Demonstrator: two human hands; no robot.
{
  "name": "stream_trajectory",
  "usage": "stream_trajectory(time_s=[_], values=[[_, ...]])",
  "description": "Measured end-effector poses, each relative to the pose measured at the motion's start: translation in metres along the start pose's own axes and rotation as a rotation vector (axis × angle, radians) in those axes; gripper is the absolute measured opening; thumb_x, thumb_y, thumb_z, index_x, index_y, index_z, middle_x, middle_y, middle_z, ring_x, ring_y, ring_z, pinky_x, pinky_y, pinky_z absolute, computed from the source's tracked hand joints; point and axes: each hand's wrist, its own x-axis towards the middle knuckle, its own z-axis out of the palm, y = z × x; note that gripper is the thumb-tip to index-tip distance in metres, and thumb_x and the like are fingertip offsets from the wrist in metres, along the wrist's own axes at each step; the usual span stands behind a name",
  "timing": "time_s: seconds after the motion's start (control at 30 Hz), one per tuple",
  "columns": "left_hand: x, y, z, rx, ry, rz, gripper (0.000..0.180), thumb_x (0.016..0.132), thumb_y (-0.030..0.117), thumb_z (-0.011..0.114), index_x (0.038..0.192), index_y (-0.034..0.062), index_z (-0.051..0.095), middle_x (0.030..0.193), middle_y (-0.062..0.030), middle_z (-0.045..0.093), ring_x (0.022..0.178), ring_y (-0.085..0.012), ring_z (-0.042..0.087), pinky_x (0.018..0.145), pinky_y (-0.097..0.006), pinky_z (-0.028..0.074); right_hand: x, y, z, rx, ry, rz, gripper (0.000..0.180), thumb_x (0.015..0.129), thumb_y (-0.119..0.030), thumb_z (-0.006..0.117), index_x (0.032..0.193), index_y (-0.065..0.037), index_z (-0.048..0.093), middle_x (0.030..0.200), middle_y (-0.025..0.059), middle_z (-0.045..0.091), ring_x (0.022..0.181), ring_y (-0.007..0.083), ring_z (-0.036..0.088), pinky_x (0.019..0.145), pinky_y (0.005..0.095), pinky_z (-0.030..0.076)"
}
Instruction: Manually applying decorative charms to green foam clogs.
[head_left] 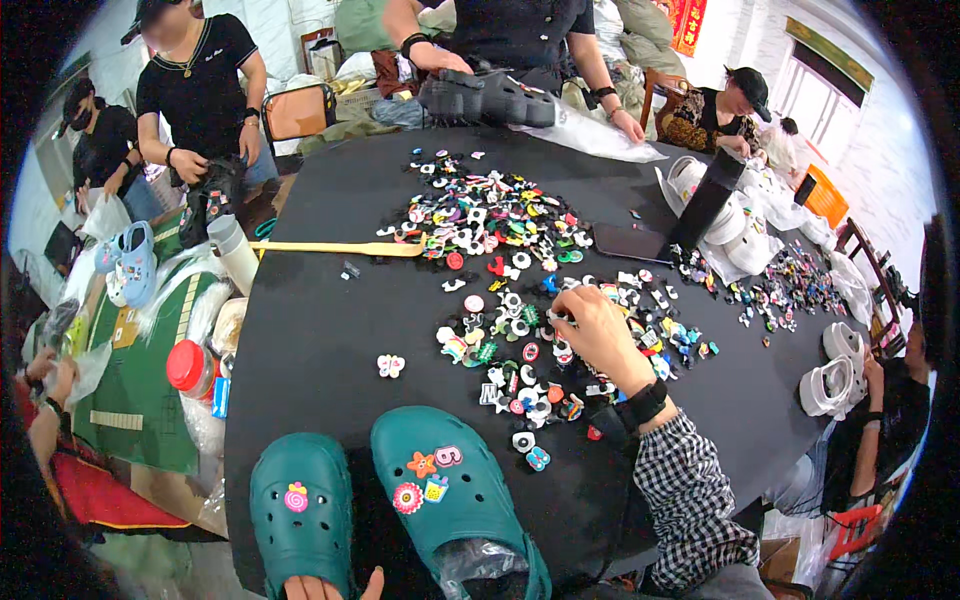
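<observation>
I see even, soft indoor light with the brightest patch at a window (825, 95) on the upper right, slightly blown out. The black table (320, 320) swallows shadows and shows faint sheen near its far edge. Fisheye bending curves the edges; dark vignette rings the corners. The centre is sharp, the rim softer.

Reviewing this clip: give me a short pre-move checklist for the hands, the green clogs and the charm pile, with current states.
1. Right hand reaches the charm pile: ok.
2. Charm actually held in its grip: cannot tell, fingers hide it.
3. Left hand at the left green clog: ok, only fingertips show at its heel.
4. Right green clog lying top up, charms fitted: ok.
5. Free holes left on both clogs: ok.
6. Loose butterfly charm apart from the pile: ok.
</observation>
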Motion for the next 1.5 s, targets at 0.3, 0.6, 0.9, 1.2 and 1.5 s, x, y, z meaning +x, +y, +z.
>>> stream_trajectory(time_s=[0.3, 0.6, 0.9, 1.2, 1.5], values=[[-0.003, -0.003, -0.004, 0.079, 0.018, 0.018, 0.028, 0.094, 0.017, 0.053, 0.116, 0.0016, 0.043, 0.119, -0.0093, 0.045, 0.123, -0.0184, 0.042, 0.113, -0.070, 0.004, 0.011, -0.014, -0.035, 1.145, -0.370, 0.457, 0.025, 0.099, -0.016, 0.052, 0.115, 0.002, 0.056, 0.098, 0.0059, 0.063, 0.092, 0.0152, 0.066, 0.080, 0.0264, 0.055], [-0.001, -0.007, -0.005, 0.030, 0.001, 0.016, 0.028, 0.095, 0.014, 0.049, 0.118, -0.0001, 0.042, 0.116, -0.0100, 0.044, 0.118, -0.0202, 0.044, 0.113, -0.071, 0.002, 0.007, -0.011, -0.028, 1.220, -0.377, 0.430, 0.023, 0.098, -0.017, 0.055, 0.112, 0.001, 0.056, 0.097, 0.0053, 0.062, 0.089, 0.0169, 0.066, 0.078, 0.0272, 0.055], [0.004, -0.005, -0.004, -0.019, -0.015, 0.010, 0.020, 0.095, 0.012, 0.049, 0.111, 0.0010, 0.044, 0.104, -0.0075, 0.043, 0.106, -0.0180, 0.048, 0.112, -0.071, -0.001, -0.001, -0.023, -0.019, 0.223, -0.315, -0.004, 0.011, 0.087, -0.014, 0.060, 0.090, -0.004, 0.065, 0.086, 0.0107, 0.062, 0.084, 0.0284, 0.062, 0.075, 0.0385, 0.050], [0.001, 0.001, -0.001, 0.022, 0.059, 0.012, 0.020, 0.094, 0.011, 0.050, 0.109, 0.0011, 0.043, 0.099, -0.0065, 0.040, 0.100, -0.0167, 0.048, 0.113, -0.071, -0.001, 0.003, -0.045, -0.027, 0.021, -0.274, -0.049, 0.010, 0.084, -0.013, 0.061, 0.090, -0.005, 0.065, 0.088, 0.0108, 0.061, 0.090, 0.0303, 0.060, 0.078, 0.0409, 0.050], [0.005, 0.006, -0.007, -0.096, -0.027, 0.006, 0.024, 0.093, 0.008, 0.051, 0.115, -0.0004, 0.044, 0.125, -0.0084, 0.045, 0.120, -0.0185, 0.044, 0.113, -0.069, -0.004, 0.015, -0.075, 0.002, 0.038, -0.338, -0.103, 0.018, 0.081, -0.016, 0.066, 0.096, -0.006, 0.062, 0.089, 0.0100, 0.063, 0.088, 0.0296, 0.064, 0.073, 0.0407, 0.051]])
